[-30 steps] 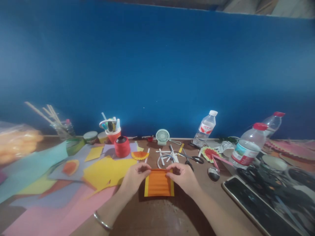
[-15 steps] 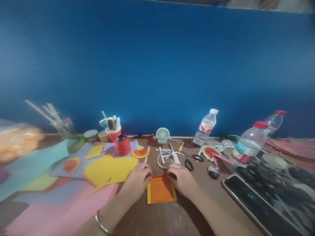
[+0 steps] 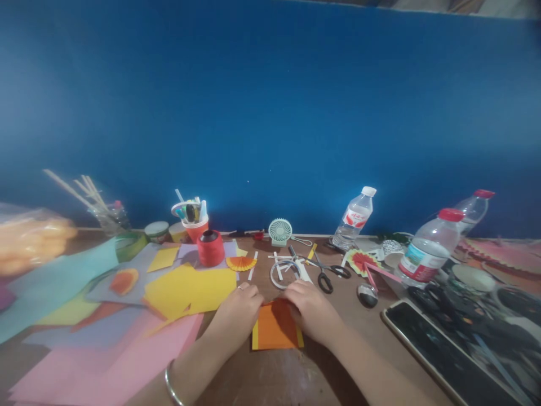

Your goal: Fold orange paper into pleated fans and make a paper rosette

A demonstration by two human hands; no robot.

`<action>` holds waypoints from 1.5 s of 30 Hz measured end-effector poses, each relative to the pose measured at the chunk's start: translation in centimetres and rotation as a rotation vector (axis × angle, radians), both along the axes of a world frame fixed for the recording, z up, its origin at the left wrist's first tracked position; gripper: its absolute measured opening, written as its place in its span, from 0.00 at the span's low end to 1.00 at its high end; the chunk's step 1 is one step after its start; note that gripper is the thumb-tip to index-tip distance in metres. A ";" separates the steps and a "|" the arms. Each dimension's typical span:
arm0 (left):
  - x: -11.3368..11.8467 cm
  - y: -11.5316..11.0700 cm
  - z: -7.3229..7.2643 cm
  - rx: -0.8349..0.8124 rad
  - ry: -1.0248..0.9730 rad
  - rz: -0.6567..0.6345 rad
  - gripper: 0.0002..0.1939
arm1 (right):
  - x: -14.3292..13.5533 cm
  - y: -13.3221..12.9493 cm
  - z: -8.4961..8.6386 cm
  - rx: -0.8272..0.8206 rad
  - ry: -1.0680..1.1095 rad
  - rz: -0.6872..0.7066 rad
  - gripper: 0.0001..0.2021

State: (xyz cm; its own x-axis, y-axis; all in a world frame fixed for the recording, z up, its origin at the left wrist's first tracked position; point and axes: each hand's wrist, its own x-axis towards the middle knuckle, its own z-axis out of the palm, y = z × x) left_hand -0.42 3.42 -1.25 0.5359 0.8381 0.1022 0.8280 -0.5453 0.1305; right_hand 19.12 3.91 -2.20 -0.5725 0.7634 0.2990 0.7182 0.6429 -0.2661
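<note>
An orange paper sheet with yellow side edges (image 3: 277,328) lies flat on the brown table in front of me. My left hand (image 3: 242,306) grips its far left corner, fingers curled at the far edge. At the far right corner my right hand (image 3: 310,309) pinches the same edge, and its fingertips are partly hidden behind the knuckles. The far edge seems slightly raised between the two hands. Just beyond them lie a clear ring of tape or tubing (image 3: 275,276) and white paper strips. An orange and yellow pleated paper fan (image 3: 241,263) rests past my left hand.
Black-handled scissors (image 3: 325,282) lie beyond my right hand. Left are yellow paper (image 3: 211,287), pink paper (image 3: 127,361) and a red thread spool (image 3: 210,249). A small fan (image 3: 280,231) stands by the blue wall. To the right are a phone (image 3: 439,349) and water bottles (image 3: 431,248).
Both hands stay at the far edge of the orange paper. My right hand has shifted slightly left and its fingers have rolled a little; the paper has hardly moved.
</note>
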 end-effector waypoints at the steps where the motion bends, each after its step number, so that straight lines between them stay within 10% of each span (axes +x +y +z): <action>1: 0.0 0.0 0.0 0.016 0.018 0.001 0.12 | 0.0 0.0 0.0 0.003 -0.005 -0.006 0.13; 22: 0.7 -0.9 0.1 0.129 0.212 -0.018 0.12 | -0.2 -0.7 1.2 -0.016 -0.237 0.000 0.10; 45: 0.6 -0.6 -0.8 0.079 0.132 -0.011 0.06 | 0.3 0.3 -0.5 -0.190 0.115 -0.002 0.05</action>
